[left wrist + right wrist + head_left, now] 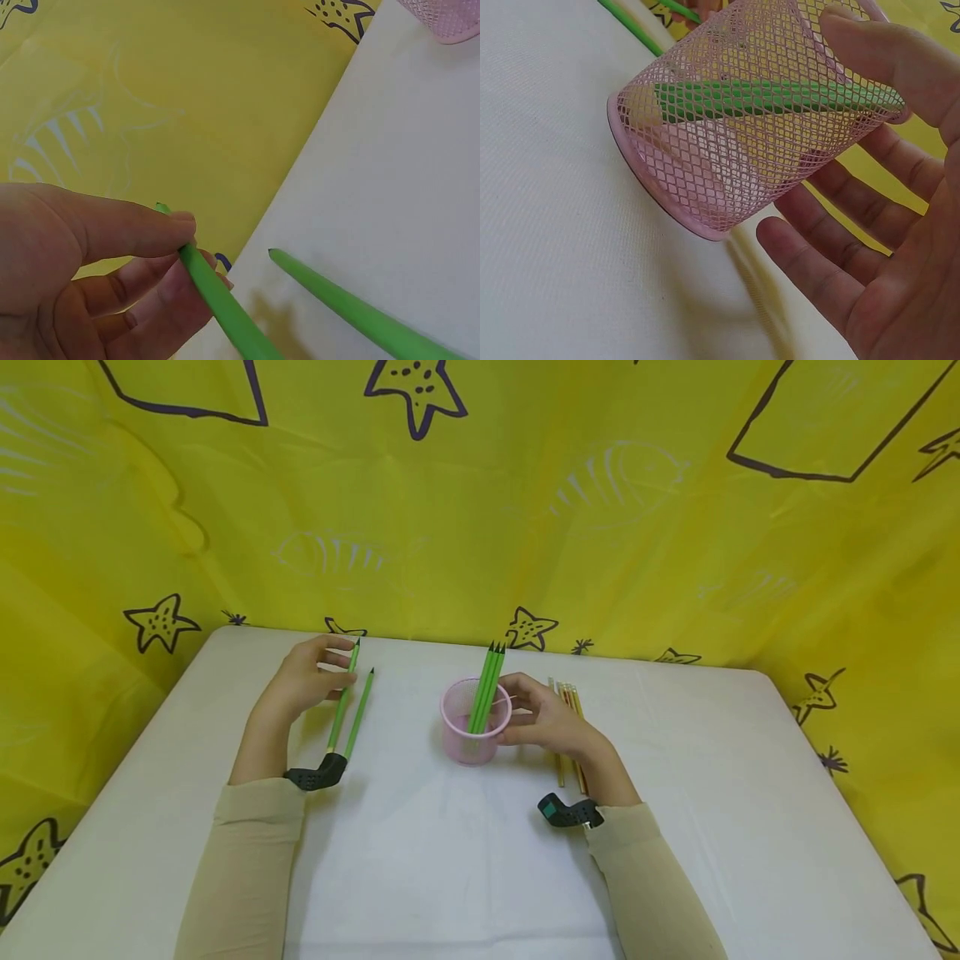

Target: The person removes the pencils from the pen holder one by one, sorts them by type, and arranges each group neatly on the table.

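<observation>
My left hand (303, 677) pinches a green pencil (225, 307) near its dark tip between thumb and fingers, on the left side of the table. Beside it a second green pencil (360, 714) lies on the white surface, apart from the hand. At the middle stands a pink mesh pencil cup (467, 750). Several green pencils (486, 689) lean inside it with their points up. My right hand (551, 718) grips the cup from the right, thumb (855, 37) on one side of the rim and fingers curled on the other.
Several yellow pencils (561, 768) lie on the white table (420, 860), partly under my right hand and forearm. A yellow curtain (480, 527) with starfish and fish drawings hangs along the table's back edge and both sides. Each wrist wears a black camera (318, 774).
</observation>
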Available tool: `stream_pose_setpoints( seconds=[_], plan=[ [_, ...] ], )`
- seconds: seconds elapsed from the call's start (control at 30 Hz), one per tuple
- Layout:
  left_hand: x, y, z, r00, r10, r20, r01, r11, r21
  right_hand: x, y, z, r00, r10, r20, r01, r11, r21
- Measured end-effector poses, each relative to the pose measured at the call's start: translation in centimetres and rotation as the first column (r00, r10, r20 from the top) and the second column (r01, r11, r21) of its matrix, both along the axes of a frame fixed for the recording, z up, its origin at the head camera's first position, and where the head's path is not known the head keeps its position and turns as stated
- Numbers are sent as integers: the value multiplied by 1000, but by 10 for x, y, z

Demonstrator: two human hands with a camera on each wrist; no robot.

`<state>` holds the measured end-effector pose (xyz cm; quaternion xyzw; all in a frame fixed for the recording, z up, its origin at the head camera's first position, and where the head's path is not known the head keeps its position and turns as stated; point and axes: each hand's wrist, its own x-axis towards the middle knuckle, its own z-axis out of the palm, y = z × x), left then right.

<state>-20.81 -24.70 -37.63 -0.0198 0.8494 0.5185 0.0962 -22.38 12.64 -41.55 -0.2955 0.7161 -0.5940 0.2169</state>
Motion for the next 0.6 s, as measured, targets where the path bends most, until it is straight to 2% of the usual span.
stream_pose_setpoints(
  seconds=[0.37, 0.6],
  plan=[
    [-5, -4, -16, 999, -4, 35, 5, 1000, -11, 1, 0, 0, 1000, 1, 0, -1, 1000, 1],
    [-6, -2, -21, 999, -6, 50, 7, 1000, -11, 1, -1, 1, 1000, -5, 4, 5, 1000, 3]
  ],
)
